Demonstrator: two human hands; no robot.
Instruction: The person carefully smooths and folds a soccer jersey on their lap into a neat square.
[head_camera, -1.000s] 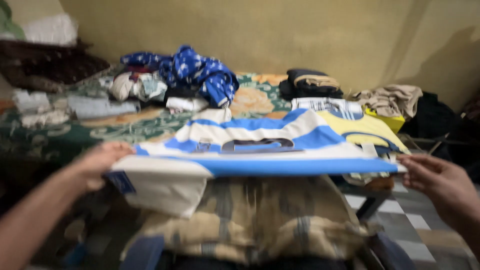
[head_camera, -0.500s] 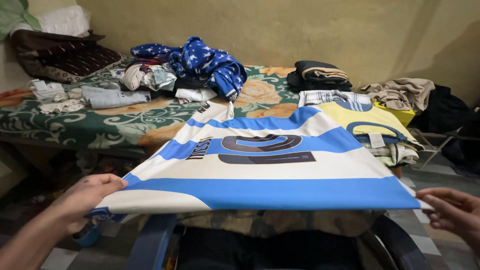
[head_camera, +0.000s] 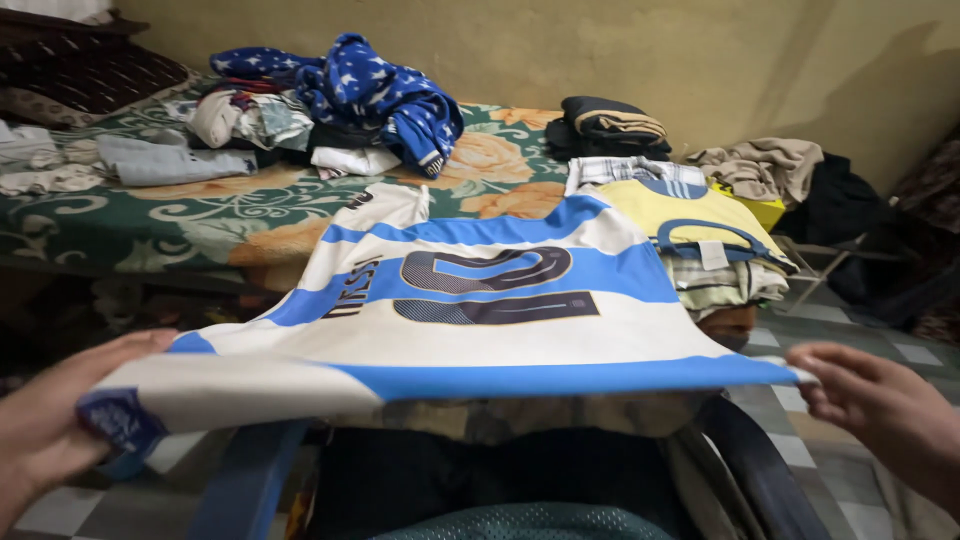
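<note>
While the left hand (head_camera: 60, 415) grips the near left corner of a blue-and-white striped football jersey (head_camera: 480, 320), its fingers curling over the hem beside a dark blue tag, the right hand (head_camera: 885, 415) pinches the near right corner between fingertips and thumb. Held by both hands, the jersey is stretched out almost flat with its back facing up, showing dark lettering and a large dark number. Its far end, the collar side, reaches toward a bed covered by a green floral bedsheet (head_camera: 180, 215), and one white sleeve lies at that edge. Beneath the stretched cloth, a blue plastic chair (head_camera: 250, 475) shows its arms, with dark fabric lying on the seat. Just beyond the jersey's right side sits a stack of folded clothes topped by a yellow jersey (head_camera: 690, 220) with blue trim. On the bed, a heap of unfolded clothes includes a blue garment with white stars (head_camera: 380, 95), and a dark folded pile (head_camera: 605, 125) rests further right near the wall. A beige garment (head_camera: 760, 165) is draped over something dark at the far right. Grey-and-white checked floor tiles (head_camera: 850, 340) are visible below the right hand.
</note>
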